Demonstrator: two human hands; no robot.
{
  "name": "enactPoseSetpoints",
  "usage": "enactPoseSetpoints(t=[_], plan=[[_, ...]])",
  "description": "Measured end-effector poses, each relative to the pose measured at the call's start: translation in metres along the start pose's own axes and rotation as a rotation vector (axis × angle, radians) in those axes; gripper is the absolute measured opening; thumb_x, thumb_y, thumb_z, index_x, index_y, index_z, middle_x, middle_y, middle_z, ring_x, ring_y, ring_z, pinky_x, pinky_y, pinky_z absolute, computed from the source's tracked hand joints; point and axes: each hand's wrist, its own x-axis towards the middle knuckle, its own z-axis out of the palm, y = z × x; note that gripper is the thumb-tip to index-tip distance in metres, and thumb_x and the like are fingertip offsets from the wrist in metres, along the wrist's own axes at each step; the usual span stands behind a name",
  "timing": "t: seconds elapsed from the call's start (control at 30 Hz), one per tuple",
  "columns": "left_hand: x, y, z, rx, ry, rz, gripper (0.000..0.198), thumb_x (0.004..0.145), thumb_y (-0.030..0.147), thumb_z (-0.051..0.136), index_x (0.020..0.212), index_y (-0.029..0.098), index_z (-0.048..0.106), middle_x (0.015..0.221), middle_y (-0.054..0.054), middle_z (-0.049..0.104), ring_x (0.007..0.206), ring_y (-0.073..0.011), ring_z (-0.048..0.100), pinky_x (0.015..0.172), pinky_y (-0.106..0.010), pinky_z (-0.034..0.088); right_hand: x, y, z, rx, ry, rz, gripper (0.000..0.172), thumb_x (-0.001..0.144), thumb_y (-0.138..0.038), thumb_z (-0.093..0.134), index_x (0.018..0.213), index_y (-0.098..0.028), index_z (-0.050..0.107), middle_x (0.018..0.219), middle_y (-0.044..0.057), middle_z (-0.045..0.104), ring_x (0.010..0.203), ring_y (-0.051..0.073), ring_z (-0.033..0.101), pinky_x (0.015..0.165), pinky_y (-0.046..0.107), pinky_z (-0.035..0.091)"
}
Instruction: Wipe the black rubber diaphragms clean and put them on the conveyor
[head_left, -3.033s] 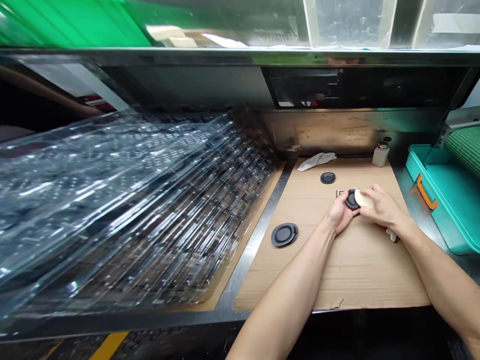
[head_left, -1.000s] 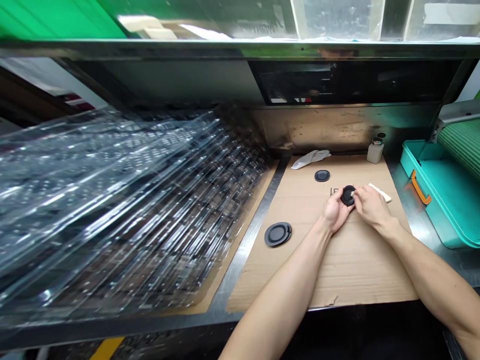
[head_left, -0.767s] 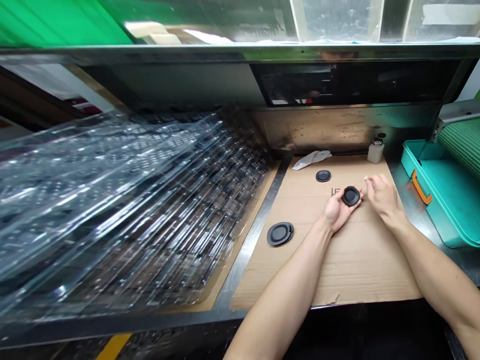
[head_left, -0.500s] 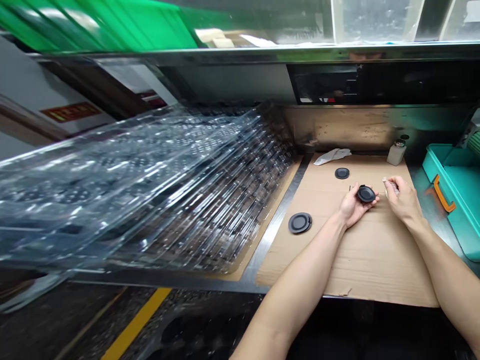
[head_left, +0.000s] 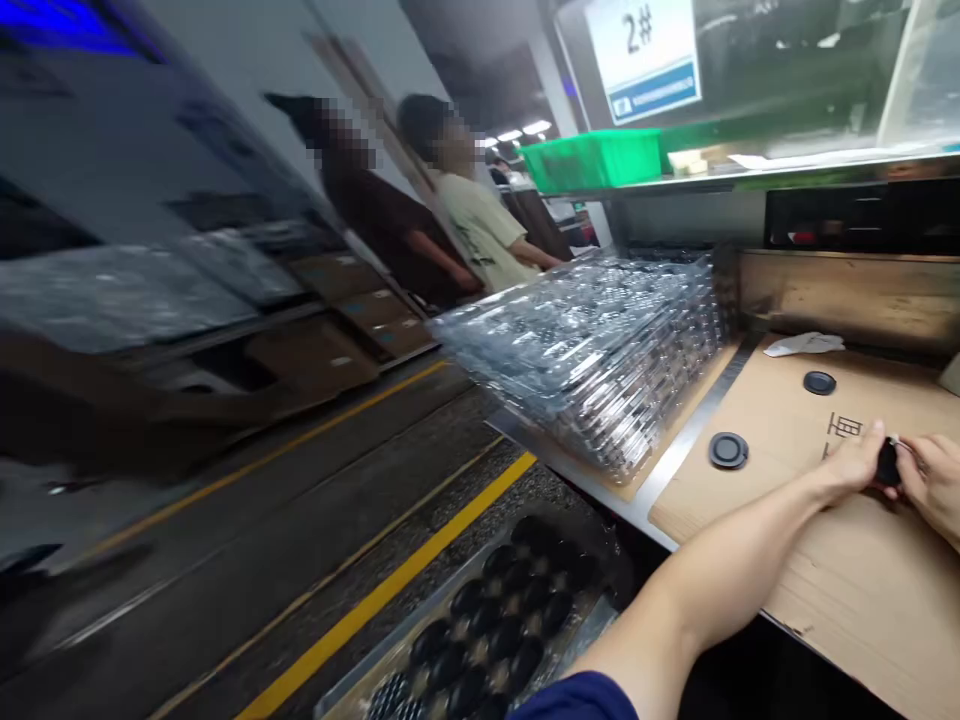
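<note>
Near the right side of the view, my left hand (head_left: pixel 855 464) is closed around a round black plastic cap (head_left: pixel 888 463), seen nearly edge-on. My right hand (head_left: pixel 934 482) is closed, its fingertips against the cap's near side. A bit of white cloth (head_left: pixel 894 440) shows at those fingertips, mostly hidden. Two similar black caps lie flat on the cardboard sheet (head_left: pixel 847 620): one cap (head_left: pixel 728 451) to the left of my hands, another cap (head_left: pixel 819 383) farther back.
Stacked clear plastic trays (head_left: pixel 570 330) stand left of the cardboard. A tray of black round parts (head_left: pixel 480 630) sits low beside the bench. A crumpled white cloth (head_left: pixel 804 344) lies at the back. Two people (head_left: pixel 480 220) stand beyond the trays; a green bin (head_left: pixel 600 160) is on the shelf.
The view has swung left, bringing the floor and the people into sight. My right hand, earlier apart from the cap with the white cloth, now meets the cap in my left hand.
</note>
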Motion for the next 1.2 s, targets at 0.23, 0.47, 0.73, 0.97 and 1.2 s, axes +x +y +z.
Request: enactPoseSetpoints(t=[0.23,0.47,0.73,0.97,1.2], plan=[[-0.014,0.016,0.002,0.255,-0.057,0.038,0.062,0.109,0.045,0.021,0.072,0.014,0.06,0.053,-0.002,0.058,0.044,-0.0122,0.056,0.05,-0.023,0.051,-0.002,0.01,0.003,0.013,0.062,-0.015,0.02,0.092,-0.047,0.051,0.096,-0.033,0.064,0.106,0.009,0.074,0.093,0.028,0.07,0.071,0.041,0.047],[-0.021,0.02,0.005,0.383,-0.062,0.047,0.06,0.108,0.048,0.022,0.074,0.015,0.06,0.055,-0.002,0.06,0.045,-0.0106,0.056,0.05,-0.021,0.05,-0.001,0.03,0.005,0.049,-0.043,0.015,0.021,0.087,-0.053,0.055,0.089,-0.036,0.066,0.098,0.006,0.075,0.082,0.029,0.07,0.064,0.041,0.045],[-0.014,0.014,0.005,0.394,-0.026,0.07,0.059,0.107,0.048,0.023,0.078,0.015,0.061,0.054,-0.002,0.06,0.044,-0.0126,0.058,0.049,-0.023,0.051,-0.002,0.021,0.007,0.015,0.05,-0.018,0.023,0.088,-0.053,0.052,0.097,-0.035,0.063,0.103,0.009,0.075,0.083,0.03,0.069,0.062,0.042,0.043],[-0.007,0.011,0.003,0.377,-0.036,0.043,0.059,0.107,0.048,0.023,0.075,0.015,0.06,0.053,-0.003,0.06,0.043,-0.0129,0.057,0.049,-0.024,0.051,0.001,0.007,-0.011,0.078,0.068,0.002,0.026,0.085,-0.057,0.05,0.09,-0.035,0.063,0.096,0.008,0.074,0.08,0.031,0.069,0.065,0.043,0.044],[-0.01,0.013,0.005,0.365,-0.083,0.029,0.063,0.108,0.047,0.02,0.07,0.015,0.059,0.056,-0.003,0.059,0.045,-0.0115,0.056,0.049,-0.022,0.05,0.007,-0.001,-0.026,0.153,-0.033,0.035,0.033,0.079,-0.064,0.05,0.077,-0.035,0.066,0.09,0.011,0.075,0.075,0.029,0.069,0.064,0.043,0.046]])
